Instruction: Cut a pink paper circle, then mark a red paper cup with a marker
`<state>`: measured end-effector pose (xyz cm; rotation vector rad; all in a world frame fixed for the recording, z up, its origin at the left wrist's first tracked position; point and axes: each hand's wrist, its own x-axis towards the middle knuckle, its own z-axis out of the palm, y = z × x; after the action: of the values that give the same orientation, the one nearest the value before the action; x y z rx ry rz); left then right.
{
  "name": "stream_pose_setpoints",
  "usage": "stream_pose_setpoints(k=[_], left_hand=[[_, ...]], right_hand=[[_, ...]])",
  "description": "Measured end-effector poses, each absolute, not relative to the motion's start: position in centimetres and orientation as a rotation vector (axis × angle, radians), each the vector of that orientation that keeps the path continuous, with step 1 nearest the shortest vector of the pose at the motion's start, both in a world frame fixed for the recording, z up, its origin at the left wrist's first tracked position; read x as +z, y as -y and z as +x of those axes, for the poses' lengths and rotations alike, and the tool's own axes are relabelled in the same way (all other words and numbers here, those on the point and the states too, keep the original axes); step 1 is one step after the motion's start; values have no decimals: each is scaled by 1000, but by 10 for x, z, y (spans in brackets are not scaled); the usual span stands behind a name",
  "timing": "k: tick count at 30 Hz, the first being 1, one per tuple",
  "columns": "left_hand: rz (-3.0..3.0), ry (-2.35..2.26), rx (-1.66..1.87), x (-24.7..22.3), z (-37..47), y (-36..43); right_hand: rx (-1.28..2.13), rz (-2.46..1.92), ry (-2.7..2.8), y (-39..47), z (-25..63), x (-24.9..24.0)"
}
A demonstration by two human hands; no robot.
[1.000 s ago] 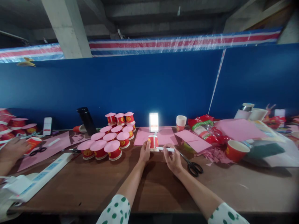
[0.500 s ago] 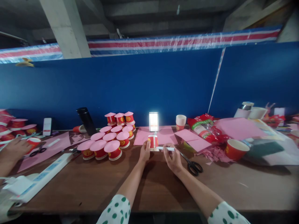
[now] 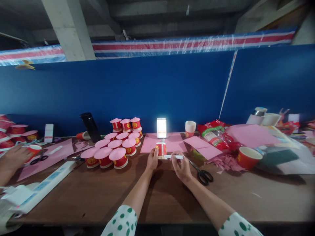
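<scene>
My left hand [image 3: 153, 159] is closed around the side of a red paper cup [image 3: 161, 149] with a white band down it, its pale rim at the bottom. Between the fingers of my right hand [image 3: 181, 166] is a slim white pen-like tube [image 3: 179, 157], its tip at the cup's lower right edge; whether it touches cannot be made out. Black-handled scissors [image 3: 204, 176] lie just right of my right hand. Behind the cup, pink paper sheets [image 3: 147, 143] are spread on the table, with a bright, blurred-out phone-like screen [image 3: 161, 127] standing there.
Left are several red cups with pink cone tops [image 3: 118, 154], a black bottle [image 3: 90, 127] and a white power strip [image 3: 46, 186]. Another person's hand [image 3: 14, 160] is at far left. Right are a red cup [image 3: 249, 157], a red-green plastic bag [image 3: 214, 133] and pink paper scraps [image 3: 230, 161].
Both hands keep their hold, and the cup and white tube stay nearly in place. The view has shifted very slightly.
</scene>
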<state>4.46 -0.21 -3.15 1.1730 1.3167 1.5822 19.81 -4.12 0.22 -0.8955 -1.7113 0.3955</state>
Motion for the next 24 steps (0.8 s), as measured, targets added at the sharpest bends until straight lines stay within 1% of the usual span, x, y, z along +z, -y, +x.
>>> stream_pose_setpoints(k=[12, 24], left_hand=[[1192, -1291, 1575, -32, 44, 2], [1182, -1295, 1545, -37, 42, -2]], right_hand=[[358, -901, 1715, 40, 198, 0], [402, -904, 1698, 40, 198, 1]])
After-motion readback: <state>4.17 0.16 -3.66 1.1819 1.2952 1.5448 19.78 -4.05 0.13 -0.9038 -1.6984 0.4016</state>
